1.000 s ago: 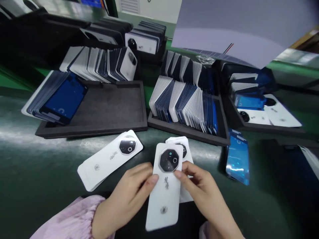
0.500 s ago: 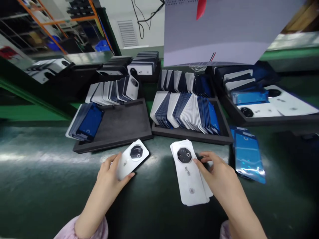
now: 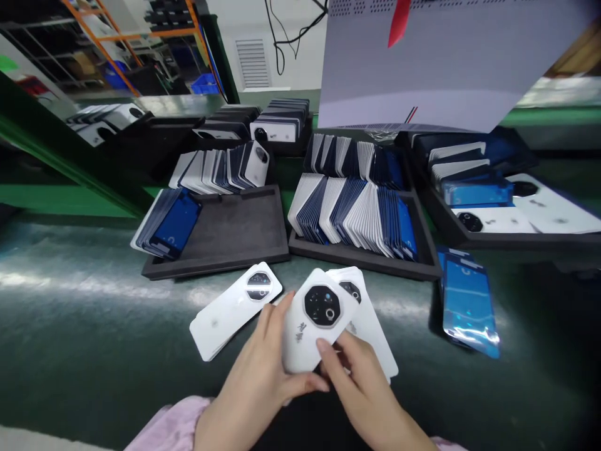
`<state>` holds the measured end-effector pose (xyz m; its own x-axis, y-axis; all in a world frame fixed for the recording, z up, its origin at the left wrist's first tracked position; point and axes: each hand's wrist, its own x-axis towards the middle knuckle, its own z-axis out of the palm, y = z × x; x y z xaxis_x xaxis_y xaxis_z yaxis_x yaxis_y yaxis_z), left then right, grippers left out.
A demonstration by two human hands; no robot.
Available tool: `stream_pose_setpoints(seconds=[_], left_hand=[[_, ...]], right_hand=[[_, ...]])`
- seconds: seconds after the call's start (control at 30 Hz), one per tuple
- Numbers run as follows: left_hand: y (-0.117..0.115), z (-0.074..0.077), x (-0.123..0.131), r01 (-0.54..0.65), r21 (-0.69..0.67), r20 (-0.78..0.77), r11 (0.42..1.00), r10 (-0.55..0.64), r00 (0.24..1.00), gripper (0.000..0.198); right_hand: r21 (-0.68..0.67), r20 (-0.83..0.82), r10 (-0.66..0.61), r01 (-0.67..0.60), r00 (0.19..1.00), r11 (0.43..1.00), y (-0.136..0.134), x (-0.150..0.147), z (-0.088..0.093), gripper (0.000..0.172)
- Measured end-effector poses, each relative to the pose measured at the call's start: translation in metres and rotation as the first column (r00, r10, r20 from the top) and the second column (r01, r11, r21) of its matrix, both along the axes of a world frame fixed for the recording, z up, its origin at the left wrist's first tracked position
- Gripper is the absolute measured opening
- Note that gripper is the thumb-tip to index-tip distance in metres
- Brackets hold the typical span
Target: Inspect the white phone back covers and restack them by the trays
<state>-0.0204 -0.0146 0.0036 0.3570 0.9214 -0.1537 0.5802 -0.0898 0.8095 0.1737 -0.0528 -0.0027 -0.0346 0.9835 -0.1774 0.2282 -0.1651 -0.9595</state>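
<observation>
Both my hands grip a white phone back panel (image 3: 297, 349) with a dark octagonal camera area, raised and tilted above the table. My left hand (image 3: 258, 369) wraps its left edge, thumb along the bottom. Pinching the lower right edge is my right hand (image 3: 364, 379), its fingertips partly hidden behind the panel. Behind it lies a small stack of white panels (image 3: 375, 332), partly covered by the held one and my right hand. To the left, another small stack of white panels (image 3: 225, 316) rests slanted on the table.
A dark tray (image 3: 235, 219) at left holds panels along two sides. Beside it, a second tray (image 3: 361, 255) carries tight rows of white and blue panels. Blue-filmed panels (image 3: 467, 304) lie at right, near another loaded tray (image 3: 530, 240). A grey board (image 3: 413, 69) hangs above.
My left hand has left the left stack and moved right. A panel is now up off the table between both hands, and my right hand has shifted left and nearer to me.
</observation>
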Motion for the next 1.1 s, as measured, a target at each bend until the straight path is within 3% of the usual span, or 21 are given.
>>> stream_pose_setpoints(seconds=[0.03, 0.13, 0.27, 0.5, 0.63, 0.7, 0.8, 0.83, 0.9, 0.97, 1.03, 1.1], left_hand=[[0.0, 0.003, 0.007, 0.03, -0.045, 0.061, 0.999, -0.027, 0.998, 0.094], [0.011, 0.016, 0.016, 0.085, -0.185, 0.241, 0.979, -0.038, 0.97, 0.041], [0.028, 0.022, 0.019, 0.153, -0.373, 0.405, 0.915, 0.013, 0.914, 0.018], [0.029, 0.009, 0.021, 0.206, -0.475, 0.499, 0.856, 0.069, 0.864, 0.026], [0.024, 0.005, 0.019, 0.223, -0.432, 0.525, 0.874, 0.043, 0.85, 0.027], [0.021, 0.002, 0.019, 0.212, -0.401, 0.522, 0.891, 0.032, 0.852, 0.029], [0.019, -0.003, 0.02, 0.19, -0.348, 0.498, 0.918, 0.009, 0.867, 0.034], [0.019, -0.004, 0.021, 0.184, -0.329, 0.488, 0.926, 0.0, 0.873, 0.034], [0.019, -0.005, 0.022, 0.181, -0.295, 0.47, 0.938, -0.022, 0.882, 0.034], [0.019, -0.005, 0.024, 0.188, -0.276, 0.454, 0.942, -0.045, 0.89, 0.032], [0.018, -0.004, 0.025, 0.195, -0.274, 0.439, 0.942, -0.059, 0.897, 0.033], [0.017, -0.005, 0.026, 0.188, -0.279, 0.426, 0.942, -0.054, 0.903, 0.035]], right_hand=[[-0.014, -0.01, -0.016, 0.016, 1.0, 1.0, -0.001, 0.003, -0.001, 0.039], [-0.078, -0.061, 0.004, -0.009, 0.998, 0.997, -0.002, 0.017, 0.002, 0.046], [-0.129, -0.109, 0.105, -0.119, 0.988, 0.984, -0.004, 0.032, 0.007, 0.048], [-0.075, 0.047, 0.126, -0.123, 0.991, 0.99, -0.009, 0.036, 0.008, 0.037], [0.046, 0.155, 0.108, -0.116, 0.982, 0.992, -0.009, 0.035, 0.006, 0.022], [0.152, 0.227, 0.008, -0.044, 0.974, 0.987, -0.006, 0.031, 0.002, 0.012], [0.407, 0.351, -0.268, 0.112, 0.897, 0.906, -0.004, 0.023, -0.005, 0.049], [0.485, 0.379, -0.331, 0.119, 0.864, 0.866, -0.003, 0.021, -0.007, 0.052], [0.573, 0.418, -0.349, 0.055, 0.839, 0.818, -0.004, 0.019, -0.008, 0.039], [0.584, 0.418, -0.321, 0.019, 0.85, 0.811, -0.006, 0.02, -0.006, 0.025], [0.578, 0.374, -0.369, 0.097, 0.851, 0.81, -0.009, 0.023, -0.004, 0.02], [0.611, 0.306, -0.5, 0.236, 0.81, 0.756, -0.013, 0.023, -0.001, 0.018]])
